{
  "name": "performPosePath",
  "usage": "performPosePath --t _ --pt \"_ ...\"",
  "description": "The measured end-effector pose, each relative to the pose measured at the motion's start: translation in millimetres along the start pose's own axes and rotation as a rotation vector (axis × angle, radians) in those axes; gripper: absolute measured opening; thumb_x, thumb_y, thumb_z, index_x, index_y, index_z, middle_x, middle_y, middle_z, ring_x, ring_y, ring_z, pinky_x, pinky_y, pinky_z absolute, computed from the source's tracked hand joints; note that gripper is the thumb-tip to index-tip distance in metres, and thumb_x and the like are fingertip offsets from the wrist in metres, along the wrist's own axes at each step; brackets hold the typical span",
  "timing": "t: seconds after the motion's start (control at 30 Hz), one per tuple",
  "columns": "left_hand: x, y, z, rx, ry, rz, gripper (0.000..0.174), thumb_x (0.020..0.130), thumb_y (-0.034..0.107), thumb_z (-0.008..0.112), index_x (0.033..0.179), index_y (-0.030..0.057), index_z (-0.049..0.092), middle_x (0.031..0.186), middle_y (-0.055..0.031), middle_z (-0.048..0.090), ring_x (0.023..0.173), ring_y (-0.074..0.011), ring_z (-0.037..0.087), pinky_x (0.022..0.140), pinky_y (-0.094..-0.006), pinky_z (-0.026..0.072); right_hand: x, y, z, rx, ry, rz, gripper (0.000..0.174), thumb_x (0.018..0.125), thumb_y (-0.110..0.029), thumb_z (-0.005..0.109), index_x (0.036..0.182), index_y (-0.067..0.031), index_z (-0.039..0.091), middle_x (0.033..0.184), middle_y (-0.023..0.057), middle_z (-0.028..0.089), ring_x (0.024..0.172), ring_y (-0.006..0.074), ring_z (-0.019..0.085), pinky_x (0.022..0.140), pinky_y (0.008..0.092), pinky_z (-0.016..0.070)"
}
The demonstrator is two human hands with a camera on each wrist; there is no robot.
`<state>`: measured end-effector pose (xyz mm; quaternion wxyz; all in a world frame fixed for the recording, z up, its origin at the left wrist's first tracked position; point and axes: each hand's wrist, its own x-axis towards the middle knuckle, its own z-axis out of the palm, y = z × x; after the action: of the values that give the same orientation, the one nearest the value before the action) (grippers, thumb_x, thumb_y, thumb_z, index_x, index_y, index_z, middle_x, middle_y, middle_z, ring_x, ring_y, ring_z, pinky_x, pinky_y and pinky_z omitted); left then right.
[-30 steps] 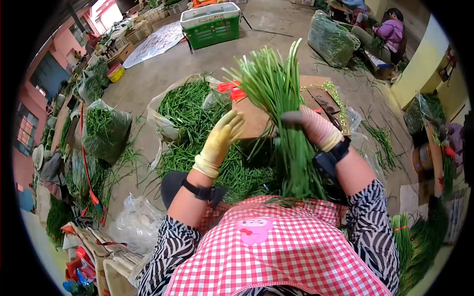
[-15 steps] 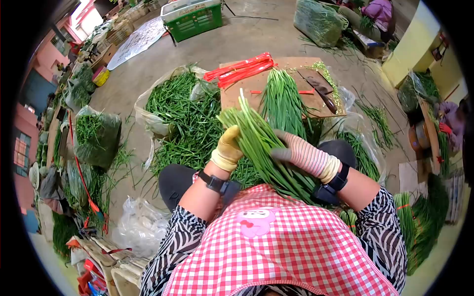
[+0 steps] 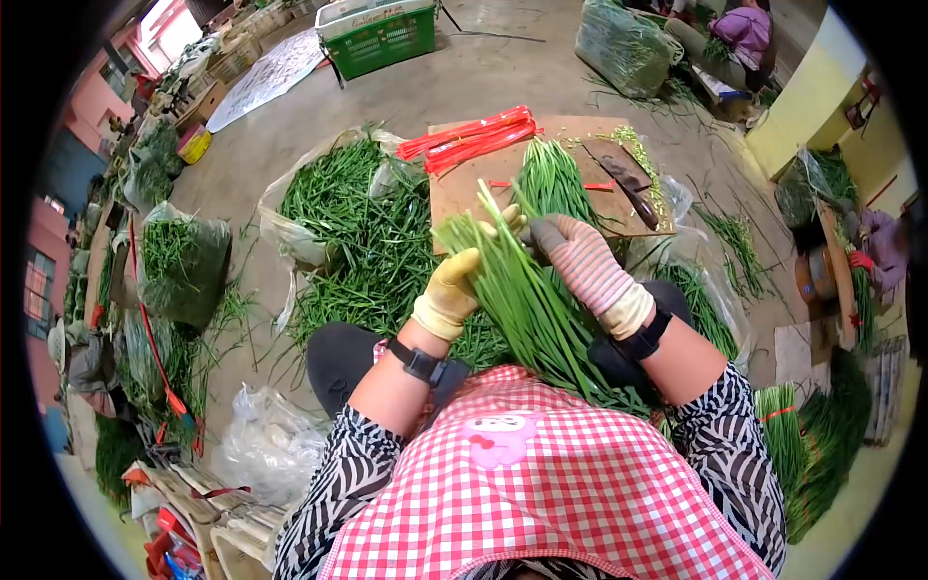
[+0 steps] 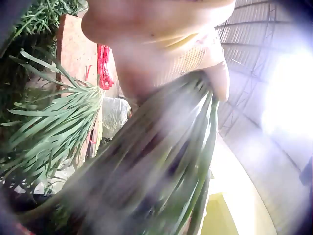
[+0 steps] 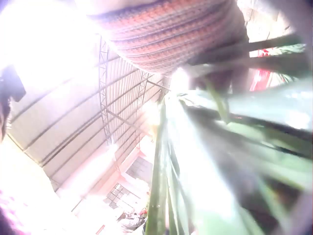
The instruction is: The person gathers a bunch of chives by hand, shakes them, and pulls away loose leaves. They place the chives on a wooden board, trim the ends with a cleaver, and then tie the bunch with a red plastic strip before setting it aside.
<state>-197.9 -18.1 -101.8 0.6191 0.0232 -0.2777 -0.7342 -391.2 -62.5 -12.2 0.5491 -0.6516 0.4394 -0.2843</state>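
Observation:
In the head view, a loose bunch of garlic chives [image 3: 530,314] slants across the apron, pale cut ends up and left, leaves toward the lap. My left hand [image 3: 450,292], in a yellow glove, grips it near the pale ends, its fingers wrapped behind the stems. My right hand [image 3: 587,269], in a striped glove with grey fingertips, pinches stalks at the bunch's upper right side, close to the left fingertips. The left wrist view shows the leaves [image 4: 161,156] fanning down from the yellow glove. Another bunch of chives [image 3: 556,184] lies on the board behind.
The brown board [image 3: 464,193] also bears red ties [image 3: 474,137], a dark-bladed knife [image 3: 633,198] and pale trimmings. An open bag [image 3: 280,237] of loose chives stands to the left. Tied bunches [image 3: 778,416] lie at the right, a clear plastic bag [image 3: 271,445] at lower left.
The bunch was upright in the right hand, then passed over to the left hand and tilted leftward. Since then the right hand has moved up along it toward the pale ends.

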Motion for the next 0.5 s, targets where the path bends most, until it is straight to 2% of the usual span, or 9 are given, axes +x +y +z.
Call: performPosePath --t 0.07,0.17,0.27,0.3,0.4,0.43,0.5 --pt "-6.4 4.2 -16.1 0.093 0.142 -0.138 0.051 0.096 0.023 0.068 0.143 0.0052 0.055 0.142 -0.0139 0.06 0.128 -0.0276 0.061 0.11 -0.044 0.0483 9.1 -3.7 4.8 -0.105 0.015 -0.066 0.042 0.104 -0.037 0.057 0.114 0.0008 0.07 0.095 0.0172 0.074 0.087 0.0241 0.069 0.084 0.0344 0.0536" --pt "0.5 6.1 9.9 0.159 0.273 -0.138 0.047 0.099 0.023 0.066 0.14 0.0044 0.055 0.129 -0.0108 0.068 0.112 -0.026 0.068 0.101 -0.0428 0.0543 10.9 -16.3 9.8 -0.321 -0.007 -0.19 0.042 0.103 -0.037 0.057 0.118 0.0012 0.069 0.1 0.022 0.074 0.093 0.0319 0.071 0.088 0.0369 0.054" --pt "-0.5 4.6 3.9 0.147 0.277 -0.116 0.05 0.099 0.021 0.066 0.144 0.0048 0.053 0.129 -0.0102 0.068 0.111 -0.0241 0.069 0.099 -0.0415 0.0557 20.8 -5.3 6.1 -0.428 -0.055 -0.145 0.043 0.103 -0.035 0.061 0.123 0.0019 0.068 0.103 0.0198 0.074 0.094 0.0269 0.07 0.089 0.0359 0.0535" --pt "-0.8 5.6 7.7 0.195 0.261 -0.097 0.057 0.096 0.023 0.069 0.146 0.0038 0.051 0.14 -0.0125 0.062 0.114 -0.0229 0.068 0.099 -0.0405 0.056 22.6 -4.4 4.9 -0.413 -0.075 -0.127 0.041 0.101 -0.034 0.062 0.122 0.0013 0.068 0.104 0.0203 0.074 0.094 0.0294 0.071 0.088 0.0366 0.054" --pt "0.5 13.7 15.7 0.229 0.138 -0.094 0.064 0.091 0.027 0.074 0.146 0.0036 0.05 0.154 -0.0144 0.05 0.125 -0.0244 0.062 0.105 -0.0417 0.0525 13.2 0.7 12.8 -0.425 -0.134 -0.201 0.039 0.101 -0.035 0.058 0.115 -0.0005 0.07 0.1 0.0252 0.071 0.094 0.0388 0.07 0.086 0.0425 0.0544" --pt "4.5 15.9 14.9 0.268 0.077 -0.109 0.067 0.086 0.026 0.076 0.144 0.0033 0.052 0.163 -0.0147 0.039 0.136 -0.0266 0.053 0.111 -0.0438 0.0473 12.6 -1.4 12.4 -0.523 -0.173 -0.238 0.038 0.102 -0.034 0.056 0.114 -0.0014 0.07 0.1 0.0253 0.071 0.094 0.0393 0.07 0.085 0.0424 0.0545" --pt "5.4 14.0 7.5 0.286 0.071 -0.079 0.065 0.085 0.023 0.075 0.143 0.0031 0.052 0.164 -0.0146 0.038 0.139 -0.0277 0.05 0.114 -0.0445 0.0442 9.6 -13.5 9.5 -0.496 -0.213 -0.154 0.038 0.102 -0.034 0.056 0.114 -0.0015 0.07 0.099 0.0243 0.071 0.093 0.0387 0.07 0.085 0.0419 0.0545"
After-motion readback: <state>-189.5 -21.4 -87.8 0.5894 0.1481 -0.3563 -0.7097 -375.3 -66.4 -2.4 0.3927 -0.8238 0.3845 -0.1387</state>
